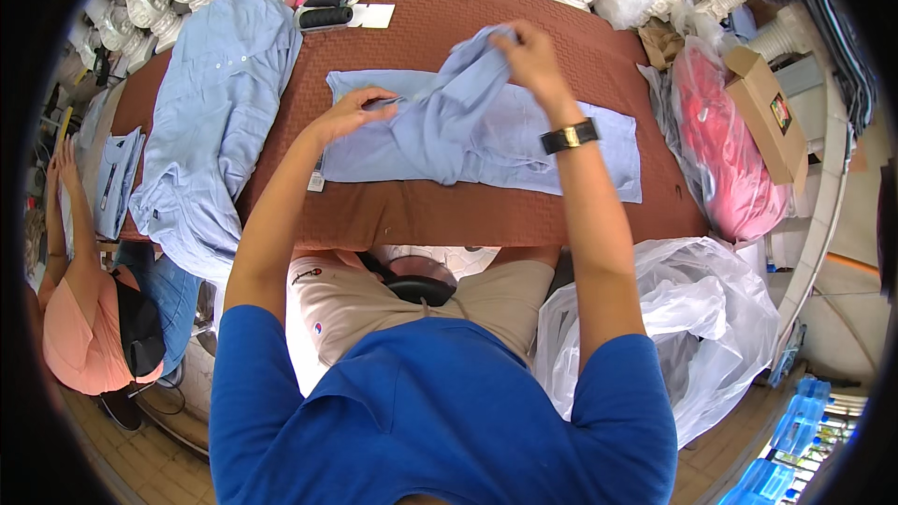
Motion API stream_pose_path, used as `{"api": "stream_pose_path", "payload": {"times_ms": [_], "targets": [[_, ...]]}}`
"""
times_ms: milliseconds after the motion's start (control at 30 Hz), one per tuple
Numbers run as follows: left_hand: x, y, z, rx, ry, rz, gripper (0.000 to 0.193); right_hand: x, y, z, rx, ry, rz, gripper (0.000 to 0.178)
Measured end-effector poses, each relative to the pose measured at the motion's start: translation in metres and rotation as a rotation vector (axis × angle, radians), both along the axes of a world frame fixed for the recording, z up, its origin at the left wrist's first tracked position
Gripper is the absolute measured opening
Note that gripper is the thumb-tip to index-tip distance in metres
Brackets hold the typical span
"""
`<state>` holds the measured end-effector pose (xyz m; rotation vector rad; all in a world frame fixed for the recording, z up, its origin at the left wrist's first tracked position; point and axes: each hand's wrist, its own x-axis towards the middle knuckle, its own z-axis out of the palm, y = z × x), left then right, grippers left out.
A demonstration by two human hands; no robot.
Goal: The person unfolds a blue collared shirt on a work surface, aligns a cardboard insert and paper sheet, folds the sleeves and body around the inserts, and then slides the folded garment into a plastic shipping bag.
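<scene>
A light blue shirt (412,154) lies spread lengthwise across the brown-covered table (374,215) in front of me. Part of it is bunched and raised off the table by my right hand (531,61), whose fingers are pinched on the fabric at the far side. My left hand (351,117) hovers at the shirt's left part, thumb and fingers apart; whether its fingertips touch the cloth I cannot tell. A small white tag (316,180) lies by the shirt's near left corner. On my right wrist is a black watch (569,137).
More light blue shirts (220,84) lie at the left, beside a folded one (117,182). Black thread (325,17) lies at the far edge. Bagged pink fabric (716,131) and a cardboard box (769,117) stand right. A clear plastic bag (692,309) is near my right arm; another person (94,318) sits left.
</scene>
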<state>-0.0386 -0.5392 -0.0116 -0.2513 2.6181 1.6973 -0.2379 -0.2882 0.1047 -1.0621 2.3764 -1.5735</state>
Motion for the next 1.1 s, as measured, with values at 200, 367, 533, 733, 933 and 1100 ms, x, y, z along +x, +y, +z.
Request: {"api": "stream_pose_path", "payload": {"times_ms": [200,367,533,733,933,1100], "targets": [[-0.012,-0.005,-0.008,-0.034,0.006,-0.034,0.034,-0.003,0.058,0.084,-0.236,-0.144,-0.047,0.02],[-0.026,-0.012,-0.017,0.018,-0.077,0.09,0.019,-0.057,0.095,0.032,0.043,-0.005,-0.168,0.025],[-0.04,-0.006,-0.024,0.01,0.037,0.043,0.011,-0.09,0.149,-0.073,0.737,0.114,-0.308,0.039],[-0.034,0.033,0.003,-0.74,0.304,0.139,0.035,-0.008,0.086,-0.059,0.416,0.682,-0.217,0.051],[-0.024,0.069,-0.036,-1.028,0.198,0.295,0.066,0.019,0.086,-0.116,0.697,0.48,-0.184,0.07],[-0.019,0.073,-0.042,-1.005,0.205,0.385,0.072,0.025,0.095,-0.139,0.676,0.478,-0.26,0.075]]}}
